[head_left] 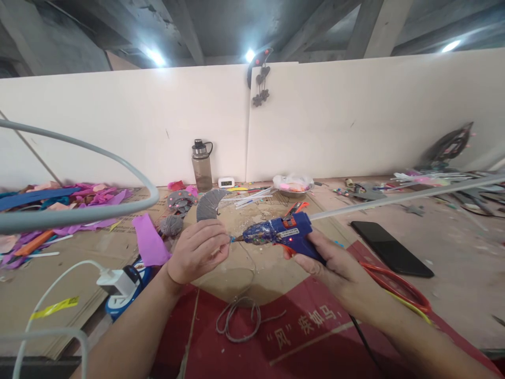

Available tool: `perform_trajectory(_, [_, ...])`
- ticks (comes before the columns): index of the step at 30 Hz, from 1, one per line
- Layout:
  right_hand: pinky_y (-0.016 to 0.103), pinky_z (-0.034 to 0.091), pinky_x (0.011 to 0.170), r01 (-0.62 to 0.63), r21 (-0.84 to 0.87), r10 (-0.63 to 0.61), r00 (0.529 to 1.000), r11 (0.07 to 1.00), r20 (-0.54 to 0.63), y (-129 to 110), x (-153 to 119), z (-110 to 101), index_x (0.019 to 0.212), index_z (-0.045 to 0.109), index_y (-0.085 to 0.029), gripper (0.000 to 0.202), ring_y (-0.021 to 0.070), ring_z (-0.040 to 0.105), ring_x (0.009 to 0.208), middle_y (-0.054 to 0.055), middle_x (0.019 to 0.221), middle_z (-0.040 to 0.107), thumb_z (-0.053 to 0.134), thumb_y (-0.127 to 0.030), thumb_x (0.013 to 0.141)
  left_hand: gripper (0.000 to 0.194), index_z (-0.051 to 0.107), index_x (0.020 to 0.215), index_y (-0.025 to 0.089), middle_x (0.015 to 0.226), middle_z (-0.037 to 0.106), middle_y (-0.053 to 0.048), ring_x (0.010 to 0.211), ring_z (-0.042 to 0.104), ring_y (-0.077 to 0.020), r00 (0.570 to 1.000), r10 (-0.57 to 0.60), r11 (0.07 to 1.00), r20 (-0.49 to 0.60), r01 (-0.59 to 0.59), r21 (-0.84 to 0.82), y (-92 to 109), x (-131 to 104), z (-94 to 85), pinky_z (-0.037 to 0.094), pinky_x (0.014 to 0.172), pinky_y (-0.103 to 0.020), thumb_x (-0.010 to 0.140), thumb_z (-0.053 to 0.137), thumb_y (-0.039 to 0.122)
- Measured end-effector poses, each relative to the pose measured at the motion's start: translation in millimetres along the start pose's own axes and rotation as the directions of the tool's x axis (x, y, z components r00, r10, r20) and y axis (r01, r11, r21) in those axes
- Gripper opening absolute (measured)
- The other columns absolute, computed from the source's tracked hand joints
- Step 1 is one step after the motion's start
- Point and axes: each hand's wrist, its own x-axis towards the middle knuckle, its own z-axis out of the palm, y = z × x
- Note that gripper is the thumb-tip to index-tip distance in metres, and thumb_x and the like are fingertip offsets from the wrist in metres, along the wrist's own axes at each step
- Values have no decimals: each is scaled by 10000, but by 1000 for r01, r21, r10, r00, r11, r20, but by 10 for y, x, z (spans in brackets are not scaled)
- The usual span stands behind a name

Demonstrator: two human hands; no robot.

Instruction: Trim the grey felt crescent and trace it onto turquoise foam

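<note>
While a grey, yarn-wrapped crescent (210, 204) is standing up from the left hand (202, 251): its lower end is disappearing behind the fingers, above the middle of the cardboard-covered counter (469, 258).
Left hand: the fingers are curling nearly closed, apparently pinching the crescent.
Right hand (331, 263): it is wrapping around the handle of a glue-smeared, blue plastic glue gun (270, 231); how far the trigger is being pressed is not showing.
Nozzle (238, 239): it is pointing at the left fingertips, just beside them.
Gluing well: the right hand should be holding the tip steady and off the skin, probably laying small beads, since excess could be matting the ribbed yarn.
Glue stick (394, 199): this long, translucent rod is sloping up from the gun's back.
Loose yarn (239, 337): soft grey loops are lying on smooth red cardboard (221, 363).
Left side: a fuzzy grey yarn ball (171, 225) is sitting beside a flat purple felt piece (150, 239).
Right side: a glossy black smartphone (390, 247) is lying beyond the forearm.
</note>
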Motion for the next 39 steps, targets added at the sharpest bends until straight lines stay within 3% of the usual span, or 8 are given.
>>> perform_trajectory(8, [556, 296, 1108, -10, 9, 10, 1000, 1000, -6, -204, 21, -59, 1303, 579, -239, 675, 371, 428, 1315, 86, 1389, 533, 556, -665, 779, 323, 612, 909, 198, 814, 688, -36, 820, 668, -166, 998, -43, 999, -45, 43, -3, 13, 38, -3, 575, 767, -310, 656, 695, 15])
perform_trajectory(18, [558, 321, 1099, 3, 12, -3, 1000, 1000, -13, -54, -3, -15, 1332, 544, -262, 639, 361, 445, 1305, 74, 1354, 567, 591, -603, 794, 331, 603, 923, 189, 824, 691, -49, 839, 664, -172, 999, -22, 1000, -23, 22, 0, 10, 24, 0, 576, 771, -314, 657, 703, 19])
perform_trajectory(21, [516, 435, 1025, -34, 65, 35, 999, 997, -9, -198, 18, -53, 1245, 595, -248, 616, 357, 535, 1202, 94, 1231, 640, 597, -635, 766, 330, 604, 920, 186, 821, 688, -48, 835, 664, -173, 999, -32, 999, -31, 32, 3, 7, 24, -3, 576, 770, -317, 657, 700, 12])
perform_trajectory(24, [384, 559, 756, -112, 199, 108, 994, 974, 31, -285, 105, -80, 1102, 609, -240, 511, 264, 646, 869, 72, 922, 688, 597, -627, 768, 326, 606, 923, 194, 825, 685, -41, 835, 662, -170, 999, -35, 999, -33, 35, -4, 2, 19, -1, 575, 775, -324, 665, 695, 16])
perform_trajectory(27, [240, 434, 488, -218, 387, 161, 972, 896, 173, -200, 252, -70, 963, 544, -212, 389, 128, 495, 540, -23, 620, 538, 628, -547, 784, 306, 610, 908, 200, 816, 678, -35, 831, 658, -166, 996, -69, 997, -51, 68, -29, 19, 41, 4, 570, 767, -323, 677, 680, 11])
perform_trajectory(32, [188, 220, 416, -332, 560, 197, 937, 760, 288, -8, 417, -22, 923, 467, -197, 336, 73, 307, 477, -66, 570, 431, 652, -446, 795, 201, 610, 819, 197, 789, 670, -26, 795, 652, -159, 961, -252, 961, -111, 235, -146, 87, 102, 28, 552, 737, -315, 705, 649, 36])
perform_trajectory(35, [200, 235, 441, -216, 631, 123, 974, 745, 188, -60, 383, 3, 944, 459, -207, 285, 79, 313, 497, -62, 599, 434, 618, -413, 826, 100, 614, 779, 189, 788, 667, -29, 791, 639, -162, 854, -516, 829, -65, 479, -290, 88, 74, 80, 524, 733, -304, 734, 645, 106])
perform_trajectory(39, [235, 348, 512, 29, 519, -11, 999, 855, -36, -165, 256, 71, 1012, 480, -235, 211, 109, 397, 546, -47, 654, 474, 544, -392, 886, 73, 619, 759, 170, 681, 620, -6, 636, 574, -121, 427, -894, 299, 137, 796, -527, 36, 12, 184, 457, 623, -244, 751, 665, 226])
